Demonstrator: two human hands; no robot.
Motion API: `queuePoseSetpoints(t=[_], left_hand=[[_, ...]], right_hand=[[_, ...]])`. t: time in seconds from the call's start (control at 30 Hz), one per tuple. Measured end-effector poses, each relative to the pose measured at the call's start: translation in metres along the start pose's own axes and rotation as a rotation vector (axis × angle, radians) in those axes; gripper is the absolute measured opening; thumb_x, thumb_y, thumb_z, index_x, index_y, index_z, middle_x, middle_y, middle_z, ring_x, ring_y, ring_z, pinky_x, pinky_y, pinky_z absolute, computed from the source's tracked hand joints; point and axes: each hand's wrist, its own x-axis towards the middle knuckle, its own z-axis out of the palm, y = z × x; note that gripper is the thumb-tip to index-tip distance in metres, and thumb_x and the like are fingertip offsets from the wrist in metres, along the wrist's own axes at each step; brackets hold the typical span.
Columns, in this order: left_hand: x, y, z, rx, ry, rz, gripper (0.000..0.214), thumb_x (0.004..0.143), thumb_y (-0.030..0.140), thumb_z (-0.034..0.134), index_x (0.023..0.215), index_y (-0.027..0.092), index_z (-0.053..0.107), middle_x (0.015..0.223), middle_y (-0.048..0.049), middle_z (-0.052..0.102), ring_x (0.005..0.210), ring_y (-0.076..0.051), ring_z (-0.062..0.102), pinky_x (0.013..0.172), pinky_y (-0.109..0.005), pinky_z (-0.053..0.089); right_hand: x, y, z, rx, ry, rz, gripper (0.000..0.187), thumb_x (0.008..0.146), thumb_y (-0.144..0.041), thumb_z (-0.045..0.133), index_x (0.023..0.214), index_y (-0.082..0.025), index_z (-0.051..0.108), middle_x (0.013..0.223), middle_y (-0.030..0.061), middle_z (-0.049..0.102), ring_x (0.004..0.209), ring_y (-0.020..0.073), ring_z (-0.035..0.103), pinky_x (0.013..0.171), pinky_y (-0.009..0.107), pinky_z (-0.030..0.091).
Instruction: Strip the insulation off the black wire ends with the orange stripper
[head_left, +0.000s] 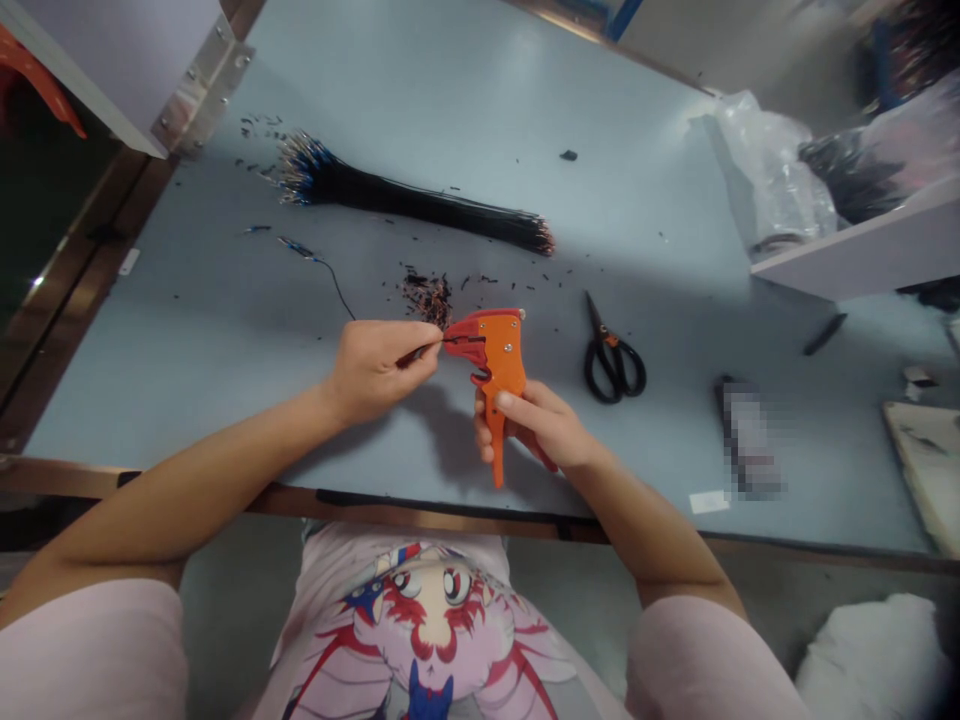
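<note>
My right hand is wrapped round the handles of an orange wire stripper, held upright just above the table with its red jaws pointing left. My left hand pinches a thin dark wire and holds its end in the stripper's jaws. Right behind the jaws lies a small pile of stripped insulation bits. A long bundle of black wires lies further back on the grey table.
Black scissors lie right of the stripper. A single loose wire lies left of the pile. A clear plastic bag and a white shelf stand at the right. A metal frame post rises at the back left.
</note>
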Motion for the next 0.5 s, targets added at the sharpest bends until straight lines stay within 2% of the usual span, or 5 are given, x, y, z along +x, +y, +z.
queuePoseSetpoints(t=[0.5], left_hand=[[0.0009, 0.0019, -0.0021, 0.038, 0.006, 0.046, 0.019, 0.079, 0.018, 0.051, 0.062, 0.018, 0.059, 0.048, 0.0052, 0.047, 0.046, -0.006, 0.038, 0.049, -0.019, 0.031]], right_hand=[[-0.0002, -0.0016, 0.0036, 0.028, 0.014, 0.022, 0.03, 0.088, -0.042, 0.058, 0.087, -0.013, 0.055, 0.066, 0.0023, 0.06, 0.054, 0.0138, 0.061, 0.052, 0.027, 0.051]])
